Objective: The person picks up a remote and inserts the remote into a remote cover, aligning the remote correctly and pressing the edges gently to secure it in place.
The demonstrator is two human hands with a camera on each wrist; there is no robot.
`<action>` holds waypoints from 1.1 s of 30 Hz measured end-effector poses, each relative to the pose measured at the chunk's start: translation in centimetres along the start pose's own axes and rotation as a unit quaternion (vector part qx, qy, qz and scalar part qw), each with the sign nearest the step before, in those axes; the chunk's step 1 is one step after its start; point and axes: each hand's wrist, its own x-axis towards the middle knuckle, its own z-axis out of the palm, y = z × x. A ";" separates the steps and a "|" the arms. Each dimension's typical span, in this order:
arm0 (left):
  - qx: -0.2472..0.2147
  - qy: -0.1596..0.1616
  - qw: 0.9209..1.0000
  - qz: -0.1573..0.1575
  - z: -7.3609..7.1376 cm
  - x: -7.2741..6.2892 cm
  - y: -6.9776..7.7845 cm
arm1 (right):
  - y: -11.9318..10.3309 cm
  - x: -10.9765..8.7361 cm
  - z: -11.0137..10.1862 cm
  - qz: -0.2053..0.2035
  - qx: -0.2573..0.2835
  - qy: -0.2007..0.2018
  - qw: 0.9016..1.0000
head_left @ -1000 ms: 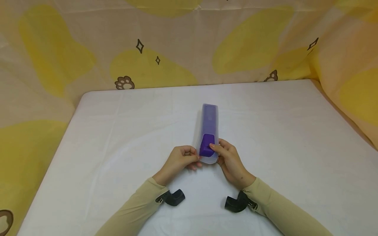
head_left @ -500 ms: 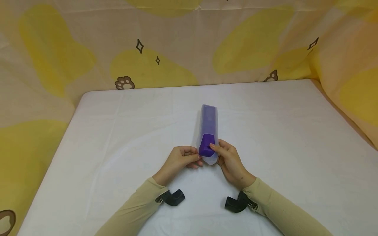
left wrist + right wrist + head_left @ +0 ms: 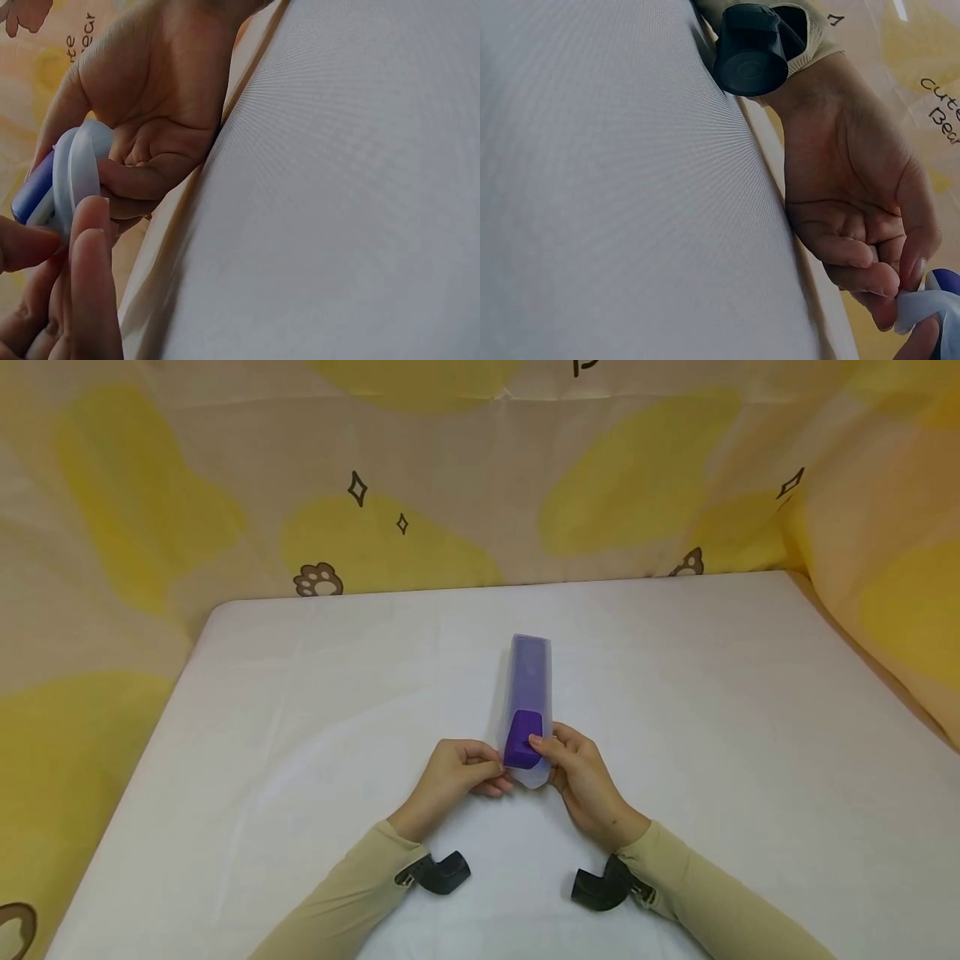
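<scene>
In the head view a long translucent plastic case (image 3: pixel 529 672) with a purple tint points away from me over the middle of the table. A dark purple latch-like piece (image 3: pixel 522 739) covers part of its near end. My right hand (image 3: pixel 590 783) grips the case's right side, thumb on the purple piece and fingers beneath. With thumb and fingertips, my left hand (image 3: pixel 456 778) pinches the near left corner. The left wrist view shows the case's pale rounded end (image 3: pixel 84 169) between both hands. In the right wrist view the left palm (image 3: pixel 840 157) is visible; the case is mostly cut off.
A white table (image 3: pixel 360 693) lies beneath the hands. Patterned yellow cloth (image 3: pixel 420 468) hangs behind it and along both sides. Black curved mounts sit at the wrists, the left one (image 3: pixel 444 872) and the right one (image 3: pixel 600 889), close above the tabletop.
The head view has tilted up slightly, so everything appears a little lower. Both hands keep the same hold on the case, which has barely shifted.
</scene>
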 end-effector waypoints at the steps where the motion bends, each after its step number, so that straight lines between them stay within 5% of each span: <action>1: 0.005 0.000 1.000 0.002 0.0 0.0 0.0 | 0.0 0.0 0.0 0.000 -0.001 0.000 1.000; 15: 0.049 -0.017 0.998 0.024 -0.5 -0.1 0.0 | 0.2 0.2 0.3 0.005 -0.009 0.009 1.000; 33: 0.038 -0.055 0.997 0.038 -0.5 0.0 0.1 | 0.2 0.0 0.1 0.006 -0.008 0.001 1.000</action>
